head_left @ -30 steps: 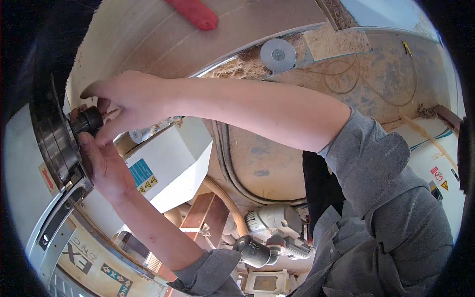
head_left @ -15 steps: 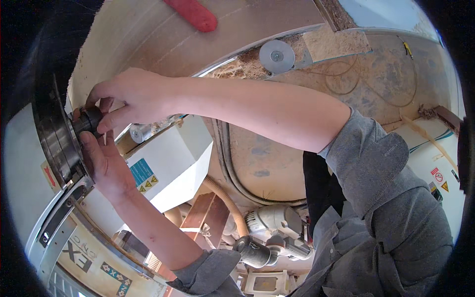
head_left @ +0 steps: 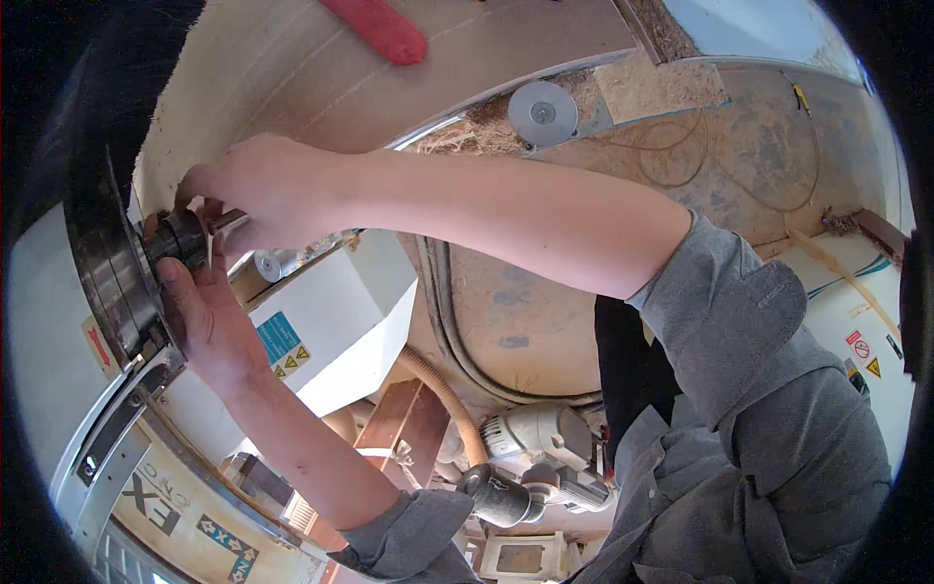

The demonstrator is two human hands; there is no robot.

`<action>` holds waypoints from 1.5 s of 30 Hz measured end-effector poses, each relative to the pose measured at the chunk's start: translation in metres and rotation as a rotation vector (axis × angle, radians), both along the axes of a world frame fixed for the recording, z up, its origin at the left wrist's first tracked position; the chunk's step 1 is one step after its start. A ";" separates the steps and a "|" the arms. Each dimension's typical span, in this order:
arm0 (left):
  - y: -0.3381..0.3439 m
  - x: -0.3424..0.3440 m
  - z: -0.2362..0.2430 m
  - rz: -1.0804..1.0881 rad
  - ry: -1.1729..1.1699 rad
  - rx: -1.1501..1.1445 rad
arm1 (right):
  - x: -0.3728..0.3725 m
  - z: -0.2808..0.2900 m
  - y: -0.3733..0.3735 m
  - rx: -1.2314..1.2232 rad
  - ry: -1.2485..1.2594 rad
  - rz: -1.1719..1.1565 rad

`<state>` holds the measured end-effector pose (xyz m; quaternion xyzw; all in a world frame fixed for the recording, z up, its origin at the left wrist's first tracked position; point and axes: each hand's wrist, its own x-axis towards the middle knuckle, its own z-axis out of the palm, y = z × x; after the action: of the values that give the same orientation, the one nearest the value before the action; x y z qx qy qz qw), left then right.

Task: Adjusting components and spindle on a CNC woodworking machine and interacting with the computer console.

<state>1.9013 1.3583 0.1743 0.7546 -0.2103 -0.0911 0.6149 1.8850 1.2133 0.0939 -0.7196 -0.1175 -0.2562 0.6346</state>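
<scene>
At the far left, a black cylindrical collar [head_left: 178, 239] sticks out from a dark metal spindle head [head_left: 112, 282]. My left hand [head_left: 202, 326] is closed around the collar's near side, its thumb lying against it and its other fingers partly hidden behind. Across the top reaches my right hand [head_left: 268, 190], with its fingers curled at the collar's outer end. A short shiny metal rod [head_left: 230, 222] shows between those fingers, in line with the collar. Whether the rod sits inside the collar cannot be seen.
Behind the hands rises a large pale curved panel [head_left: 321, 97] with a red object [head_left: 389, 34] on it. Below stands a white machine housing [head_left: 331, 311] with warning labels. A ribbed hose [head_left: 443, 399], a motor [head_left: 540, 433] and dark cables [head_left: 443, 302] lie on the dusty floor.
My right hand's thumb has shifted off the black collar and the hand has moved slightly right. The shiny rod now shows between its fingers. My left hand stays in place.
</scene>
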 end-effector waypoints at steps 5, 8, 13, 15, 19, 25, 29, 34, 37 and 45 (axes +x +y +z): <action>0.002 0.000 0.003 0.032 0.017 0.069 | 0.003 0.003 -0.004 -0.068 0.111 -0.027; 0.000 -0.004 0.005 0.038 0.050 0.084 | -0.001 0.004 -0.002 -0.159 0.105 -0.087; -0.011 -0.011 -0.004 0.062 0.022 0.001 | -0.005 -0.005 0.017 -0.542 -0.011 -0.347; -0.010 -0.011 -0.004 0.071 0.023 -0.018 | -0.007 -0.007 0.016 -0.581 -0.007 -0.322; -0.016 -0.014 -0.005 0.101 -0.055 -0.029 | -0.013 -0.008 0.012 -0.712 -0.093 -0.284; -0.009 -0.010 -0.002 0.222 -0.052 -0.028 | -0.007 -0.004 0.010 -0.575 0.085 -0.283; -0.008 -0.008 -0.003 0.238 -0.076 -0.012 | -0.007 -0.006 0.006 -0.458 0.049 -0.224; -0.013 -0.012 -0.002 0.233 -0.072 -0.025 | -0.008 -0.005 0.003 -0.462 0.058 -0.176; -0.014 -0.012 -0.002 0.230 -0.039 -0.011 | -0.007 -0.006 0.002 -0.430 0.095 -0.144; -0.012 -0.009 -0.003 0.117 -0.069 0.030 | 0.005 -0.004 0.003 -0.244 -0.015 -0.036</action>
<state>1.8922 1.3460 0.1717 0.7774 -0.1856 -0.0324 0.6001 1.8905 1.2166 0.0901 -0.7916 -0.1393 -0.2566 0.5368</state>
